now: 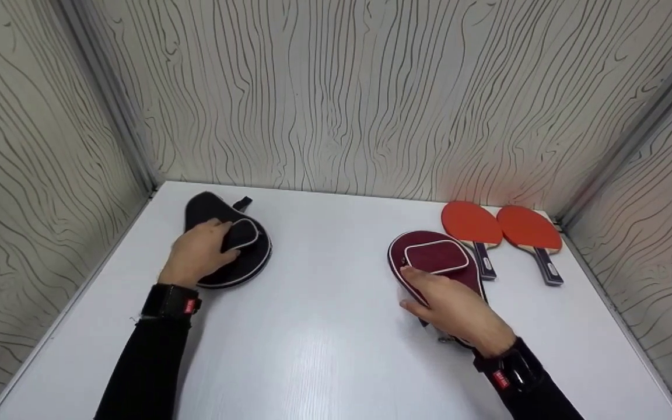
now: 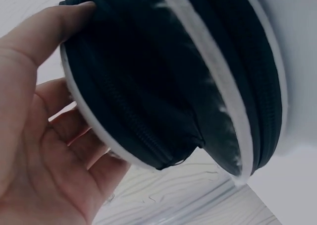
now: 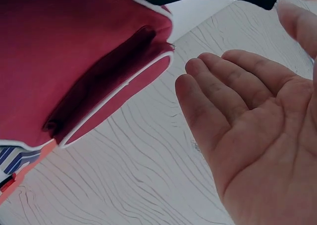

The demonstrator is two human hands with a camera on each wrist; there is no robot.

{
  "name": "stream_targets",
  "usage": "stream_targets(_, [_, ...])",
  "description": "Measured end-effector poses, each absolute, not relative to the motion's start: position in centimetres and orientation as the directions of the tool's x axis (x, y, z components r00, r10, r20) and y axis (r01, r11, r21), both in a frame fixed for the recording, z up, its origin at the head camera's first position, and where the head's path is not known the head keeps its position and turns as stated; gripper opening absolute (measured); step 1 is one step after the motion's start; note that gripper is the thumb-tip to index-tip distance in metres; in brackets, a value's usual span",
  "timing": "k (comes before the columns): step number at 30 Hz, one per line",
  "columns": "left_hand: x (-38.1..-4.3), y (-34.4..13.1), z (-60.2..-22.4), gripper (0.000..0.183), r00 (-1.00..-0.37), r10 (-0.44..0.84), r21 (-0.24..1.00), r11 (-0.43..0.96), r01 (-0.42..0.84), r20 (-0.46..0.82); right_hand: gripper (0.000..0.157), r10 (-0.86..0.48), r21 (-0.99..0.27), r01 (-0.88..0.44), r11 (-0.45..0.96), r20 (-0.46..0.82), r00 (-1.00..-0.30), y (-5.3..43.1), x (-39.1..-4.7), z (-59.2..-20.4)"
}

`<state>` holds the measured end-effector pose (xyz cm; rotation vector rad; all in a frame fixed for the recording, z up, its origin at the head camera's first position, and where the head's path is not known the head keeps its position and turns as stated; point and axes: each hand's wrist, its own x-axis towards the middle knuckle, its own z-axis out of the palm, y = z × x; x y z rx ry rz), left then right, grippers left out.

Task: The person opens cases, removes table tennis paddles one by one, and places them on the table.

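A black table tennis paddle case (image 1: 237, 268) with white piping lies on the table at the left. My left hand (image 1: 199, 251) grips its raised zipped pocket (image 2: 133, 86); in the left wrist view the thumb is on one side and the fingers on the other. A burgundy paddle case (image 1: 438, 256) lies at the right, its pocket facing up. My right hand (image 1: 452, 306) is over the lower left part of this case. In the right wrist view its fingers (image 3: 213, 96) are extended and apart from the burgundy pocket (image 3: 119, 106).
Two red paddles, a left one (image 1: 471, 224) and a right one (image 1: 528, 227), lie side by side at the back right, black handles toward me. The white table (image 1: 318, 280) is bounded by wood-grain-patterned panels (image 1: 312, 93) at the back and sides.
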<state>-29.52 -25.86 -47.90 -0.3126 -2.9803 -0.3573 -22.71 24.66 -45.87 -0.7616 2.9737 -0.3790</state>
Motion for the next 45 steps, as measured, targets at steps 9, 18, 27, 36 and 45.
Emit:
stream_targets(9, [-29.1,-23.6,-47.8,0.070,-0.958,0.230,0.202,0.943,0.263,0.173,0.066,-0.508,-0.232,-0.492,0.839,-0.013,-0.861,21.9,-22.9,-45.9])
stream_targets(18, [-28.5,-21.0,-47.7,0.067,-0.937,0.291,0.175,0.929,0.325,0.195,0.062,-0.583,-0.225,-0.578,0.785,0.048,-0.811,20.1,-23.0,-46.5])
stream_targets(27, [-28.0,-18.6,-47.7,0.067,-0.921,0.341,0.163,0.914,0.372,0.189,0.057,-0.577,-0.216,-0.583,0.783,0.097,-0.811,18.5,-23.4,-47.4])
stream_targets(36, [-27.2,-16.5,-47.5,0.067,-0.905,0.387,0.192,0.889,0.417,0.174,0.056,-0.566,-0.241,-0.564,0.790,0.071,-0.822,17.0,-23.9,-47.6])
stream_targets(45, [-26.6,-15.1,-47.5,0.063,-0.884,0.422,0.216,0.861,0.461,0.202,0.055,-0.573,-0.276,-0.562,0.780,0.047,-0.818,15.8,-24.2,-47.7])
